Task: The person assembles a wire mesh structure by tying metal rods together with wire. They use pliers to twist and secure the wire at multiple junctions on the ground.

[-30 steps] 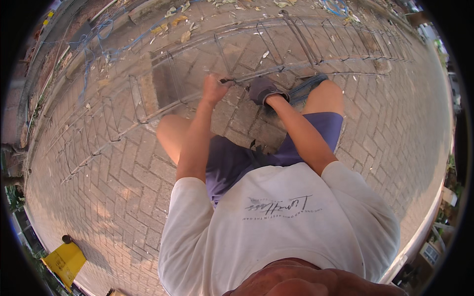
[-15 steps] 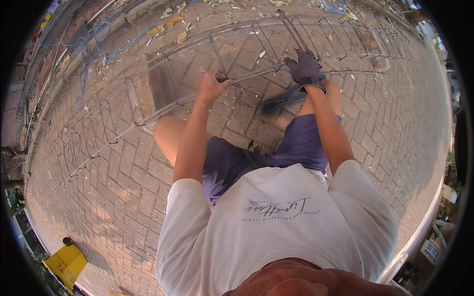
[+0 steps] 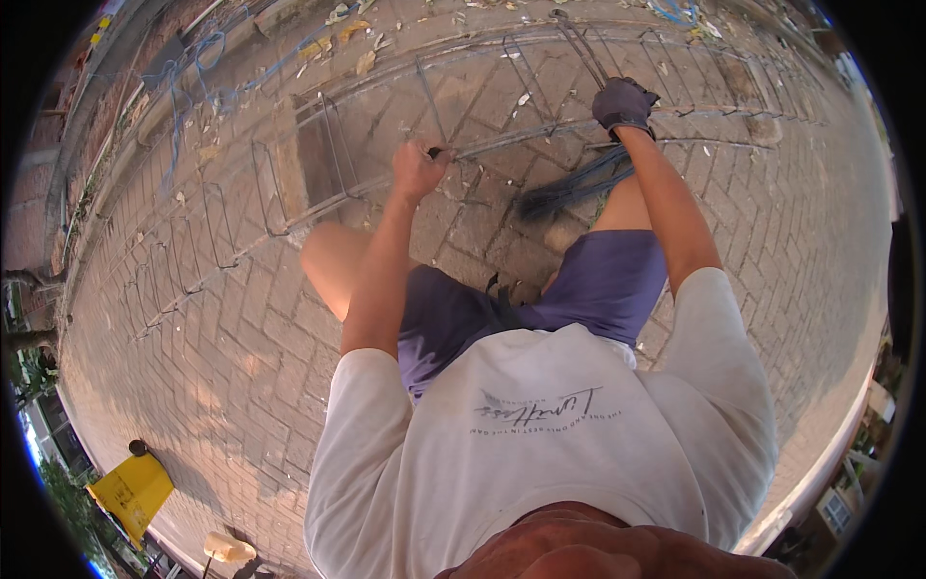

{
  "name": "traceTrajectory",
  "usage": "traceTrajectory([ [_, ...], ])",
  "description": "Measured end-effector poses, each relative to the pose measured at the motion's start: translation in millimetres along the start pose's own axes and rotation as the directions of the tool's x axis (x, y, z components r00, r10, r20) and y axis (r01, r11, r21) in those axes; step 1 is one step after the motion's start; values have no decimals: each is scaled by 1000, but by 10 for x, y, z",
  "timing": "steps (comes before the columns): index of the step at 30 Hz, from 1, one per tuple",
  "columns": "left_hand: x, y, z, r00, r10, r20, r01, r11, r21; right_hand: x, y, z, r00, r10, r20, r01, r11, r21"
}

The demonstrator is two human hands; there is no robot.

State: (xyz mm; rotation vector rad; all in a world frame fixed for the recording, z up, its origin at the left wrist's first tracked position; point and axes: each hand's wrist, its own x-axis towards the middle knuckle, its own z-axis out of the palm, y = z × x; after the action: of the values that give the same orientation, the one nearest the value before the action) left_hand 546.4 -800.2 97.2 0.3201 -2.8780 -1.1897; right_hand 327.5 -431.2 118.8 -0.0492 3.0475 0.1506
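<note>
Squatting over a rebar cage laid flat on brick paving, both hands on its bars.

Item: long steel cage of straight rods and rectangular stirrups, lying across the paving ahead of the knees. Left hand, bare, at the cage's near rod: fingers curled tight into a fist around a small dark tool (its working end hidden). Right hand, in a dark glove, further along the same rod: fingers closed over the bar. Bundle of blue-grey tie wires just on the near side of the cage, beside the right knee. Yellow sign well behind the cage. Risk, as judged: the ungloved left fist sits against cut wire ends; a slip of the tool could nick the knuckles.
</note>
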Motion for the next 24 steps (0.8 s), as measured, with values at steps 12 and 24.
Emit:
traceTrajectory([
  [12,164,-182,-3,980,201,-1,-198,961,-195,-2282,181,-778,801,-350,486,-366,356,860],
  [24,386,-450,-77,928,225,298,-13,817,-577,-3056,-572,-1176,864,-503,-25,497,860,-118],
])
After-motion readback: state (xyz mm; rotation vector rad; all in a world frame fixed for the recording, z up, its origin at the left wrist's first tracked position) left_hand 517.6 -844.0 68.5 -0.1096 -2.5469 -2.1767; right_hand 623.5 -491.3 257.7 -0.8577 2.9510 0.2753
